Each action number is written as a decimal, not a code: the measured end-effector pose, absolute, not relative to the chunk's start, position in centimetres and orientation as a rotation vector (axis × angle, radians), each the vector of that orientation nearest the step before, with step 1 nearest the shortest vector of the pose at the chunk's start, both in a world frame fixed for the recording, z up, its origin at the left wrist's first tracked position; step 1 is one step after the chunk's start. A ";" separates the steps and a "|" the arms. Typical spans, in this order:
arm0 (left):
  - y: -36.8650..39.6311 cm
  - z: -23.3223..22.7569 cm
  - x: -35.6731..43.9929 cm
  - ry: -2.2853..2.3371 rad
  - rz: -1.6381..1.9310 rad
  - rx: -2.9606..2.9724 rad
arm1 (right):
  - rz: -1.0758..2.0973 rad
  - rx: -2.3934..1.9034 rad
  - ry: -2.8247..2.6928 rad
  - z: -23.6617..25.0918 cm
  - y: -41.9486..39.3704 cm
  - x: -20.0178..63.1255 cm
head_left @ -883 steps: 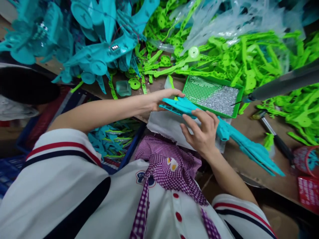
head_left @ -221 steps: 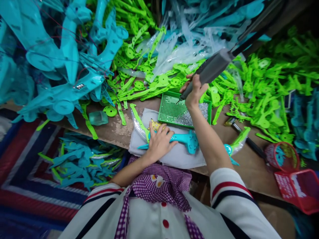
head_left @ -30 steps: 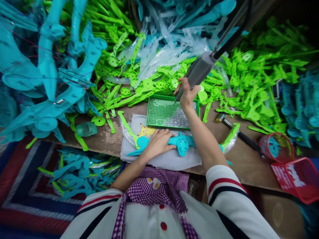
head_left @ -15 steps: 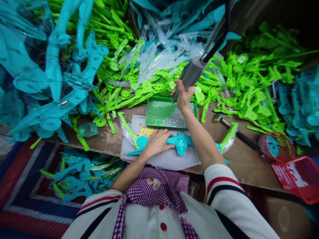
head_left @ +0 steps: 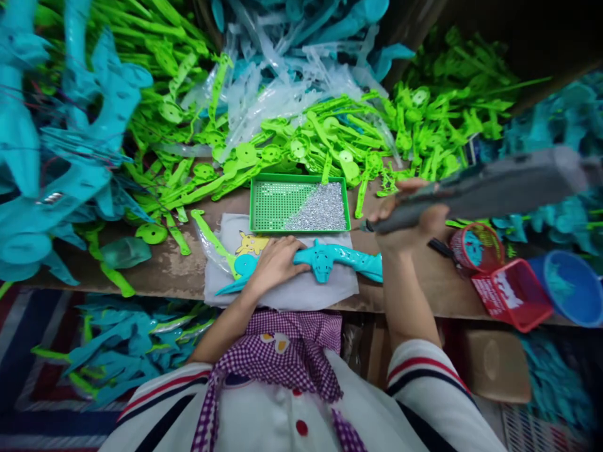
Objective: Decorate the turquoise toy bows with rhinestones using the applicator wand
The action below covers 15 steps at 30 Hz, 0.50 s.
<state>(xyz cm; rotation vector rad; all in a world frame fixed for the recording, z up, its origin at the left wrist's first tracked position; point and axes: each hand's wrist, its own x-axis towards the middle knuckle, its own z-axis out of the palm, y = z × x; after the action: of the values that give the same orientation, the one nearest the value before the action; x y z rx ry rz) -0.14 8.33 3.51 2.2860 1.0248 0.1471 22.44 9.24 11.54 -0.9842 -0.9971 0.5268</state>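
1. the left hand (head_left: 276, 263) lies flat, fingers spread, pressing the teal toy body (head_left: 325, 262) onto the white cloth (head_left: 282, 292); the toy lies just in front of the green screw tray (head_left: 300, 204), at the near edge of the worktop (head_left: 188, 276).
2. the right hand (head_left: 414, 220) has its grip clamped round the grey powered screwdriver (head_left: 475, 191), to the right of the tray, with the bit tip pointing left near the tray's right rim.
3. my judgement: to drive well, keep the left palm bearing down so the toy cannot swivel on the cloth, and bring the bit upright over a screw hole before pressing, not slanted as it now is.
4. keep the left fingers off the toy's round hub, where the holes show.
5. count: one tray, its right half holding a heap of silver screws too many to count; one toy body under the hand; one screwdriver; one cloth.
6. right of the tray: two red baskets (head_left: 511, 292) and one blue tub (head_left: 568, 285).
7. behind the tray, green plastic parts (head_left: 330, 135) are heaped beyond counting.
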 end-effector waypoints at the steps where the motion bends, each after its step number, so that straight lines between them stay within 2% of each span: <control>1: 8.3 3.4 -0.1 1.025 0.145 2.291 | 0.531 -1.020 -0.990 11.4 7.2 23.1; 6: 8.4 3.2 -0.1 1.032 0.135 2.294 | 0.532 -1.156 -0.938 10.1 1.6 25.0; 15: 8.4 3.8 0.1 1.056 0.094 2.277 | 0.560 -1.194 -0.905 8.6 1.1 25.1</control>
<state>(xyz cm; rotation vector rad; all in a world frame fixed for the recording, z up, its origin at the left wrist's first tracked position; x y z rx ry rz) 0.07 8.39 3.81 2.2767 1.0559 0.0935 25.13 1.06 8.60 -1.1937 -0.9047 0.5598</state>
